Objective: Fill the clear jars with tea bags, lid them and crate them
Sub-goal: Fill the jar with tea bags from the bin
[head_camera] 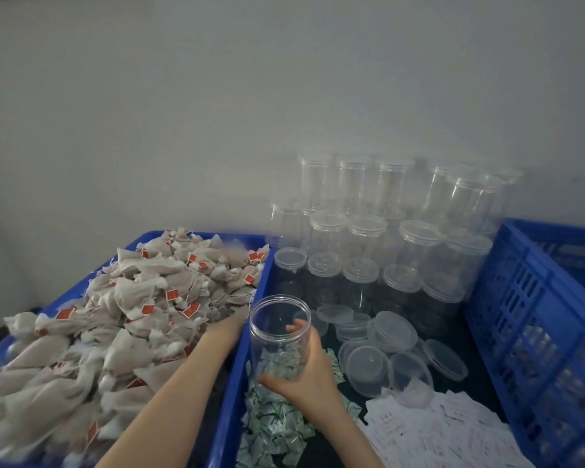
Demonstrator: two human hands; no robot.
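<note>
Two bare hands are in the lower middle of the frame. The right hand (304, 369) is clamped around an open clear jar (279, 336): the thumb lies across the lower front of the jar and the fingers curl behind it, one fingertip showing through the plastic near the rim. The jar stands upright, without a lid, and looks empty. It is above a heap of small green-and-white sachets (274, 430) in the middle blue tray (232, 383).

The left hand (228, 324) reaches up and to the left, into the pile of tea bags (122, 315). Its fingers are hidden among the bags and blurred, so I cannot tell if they are apart or together.

The tea bags are beige pouches with strings and red tags, and they fill the left blue tray (139, 239). Right of the held jar, several loose clear lids (392, 332) lie in the middle tray, and white paper slips (436, 430) are spread at the lower right. Behind them, many lidded empty jars (365, 238) stand stacked against the grey wall (217, 96). At the right edge stands a blue slotted crate (537, 315).
</note>
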